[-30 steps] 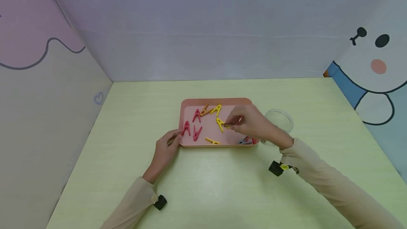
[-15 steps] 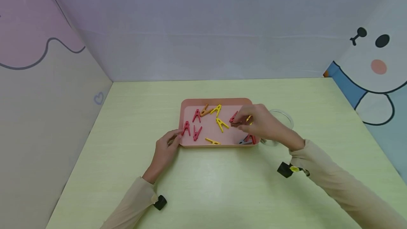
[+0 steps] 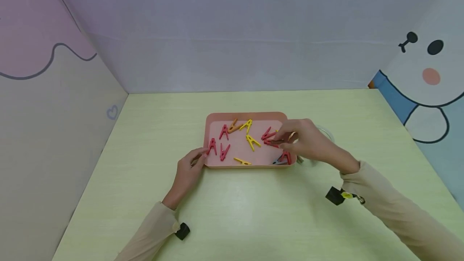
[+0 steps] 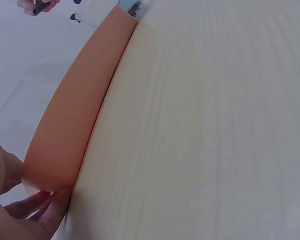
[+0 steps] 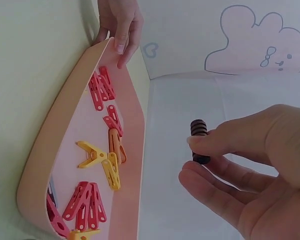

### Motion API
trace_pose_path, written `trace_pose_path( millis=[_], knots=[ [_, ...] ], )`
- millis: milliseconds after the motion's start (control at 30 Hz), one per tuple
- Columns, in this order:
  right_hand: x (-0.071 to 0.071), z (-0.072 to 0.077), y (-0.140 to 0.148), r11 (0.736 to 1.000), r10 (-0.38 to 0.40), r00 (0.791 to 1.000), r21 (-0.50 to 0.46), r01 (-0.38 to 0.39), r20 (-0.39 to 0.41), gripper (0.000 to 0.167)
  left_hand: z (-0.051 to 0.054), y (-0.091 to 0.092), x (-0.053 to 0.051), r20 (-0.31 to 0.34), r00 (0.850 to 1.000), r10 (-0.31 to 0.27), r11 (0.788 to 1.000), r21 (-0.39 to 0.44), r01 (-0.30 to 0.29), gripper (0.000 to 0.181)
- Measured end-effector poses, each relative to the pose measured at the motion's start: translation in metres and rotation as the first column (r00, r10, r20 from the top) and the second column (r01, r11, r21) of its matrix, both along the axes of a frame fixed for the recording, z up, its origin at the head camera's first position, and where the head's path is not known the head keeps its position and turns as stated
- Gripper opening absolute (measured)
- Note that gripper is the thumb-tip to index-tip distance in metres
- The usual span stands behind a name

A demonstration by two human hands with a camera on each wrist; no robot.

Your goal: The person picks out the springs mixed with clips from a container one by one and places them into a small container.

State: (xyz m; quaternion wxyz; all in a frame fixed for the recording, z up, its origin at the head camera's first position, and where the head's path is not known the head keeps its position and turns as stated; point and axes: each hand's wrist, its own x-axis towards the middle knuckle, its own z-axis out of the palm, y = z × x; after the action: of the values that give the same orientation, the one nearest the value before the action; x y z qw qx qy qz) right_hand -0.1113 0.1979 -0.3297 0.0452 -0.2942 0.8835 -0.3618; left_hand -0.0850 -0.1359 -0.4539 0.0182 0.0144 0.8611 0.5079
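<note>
My left hand (image 3: 190, 168) pinches the near left corner of a shallow pink tray (image 3: 246, 115), thumb over the rim and fingers against the outer wall. Red clothespins (image 3: 212, 146), yellow clothespins (image 3: 252, 142), an orange clothespin (image 3: 233, 126) and a grey clothespin (image 3: 278, 160) lie scattered in it. Over the tray's right side, my right hand (image 3: 304, 140) holds a small dark brown ribbed rod (image 5: 198, 142) between thumb and fingertips. In the right wrist view the rod stands apart from the tray. Part of the tray's right end is hidden behind that hand.
A clear round container (image 3: 328, 133) stands just right of the tray, mostly covered by the right hand. Dark ribbed bits (image 4: 135, 7) show at it in the left wrist view. The pale tabletop (image 3: 232, 212) meets printed cloth walls at the back and sides.
My right hand has moved right with the ribbed rod, from the tray's middle towards its right edge, uncovering red clothespins there. The left hand has stayed at the tray corner.
</note>
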Motion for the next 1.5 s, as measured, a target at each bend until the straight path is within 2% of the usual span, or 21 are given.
trace_pose_path(
  millis=[400, 933, 1500],
  knots=[
    [0.004, 0.000, 0.019, 0.999, 0.002, 1.000, -0.032, -0.003, -0.015, 0.019, 0.000, 0.001, 0.000, 0.007, 1.000, 0.009, 1.000, -0.004, -0.009, 0.028],
    [0.007, -0.003, 0.041, 0.997, -0.072, 0.997, 0.023, 0.071, 0.030, 0.020, -0.002, 0.001, -0.001, -0.008, 1.000, 0.009, 1.000, 0.012, -0.009, 0.028],
    [0.011, -0.010, 0.065, 0.994, -0.104, 0.994, 0.029, 0.104, -0.017, 0.023, -0.001, 0.001, 0.000, 0.000, 1.000, 0.021, 1.000, 0.006, -0.021, 0.028]
  ],
)
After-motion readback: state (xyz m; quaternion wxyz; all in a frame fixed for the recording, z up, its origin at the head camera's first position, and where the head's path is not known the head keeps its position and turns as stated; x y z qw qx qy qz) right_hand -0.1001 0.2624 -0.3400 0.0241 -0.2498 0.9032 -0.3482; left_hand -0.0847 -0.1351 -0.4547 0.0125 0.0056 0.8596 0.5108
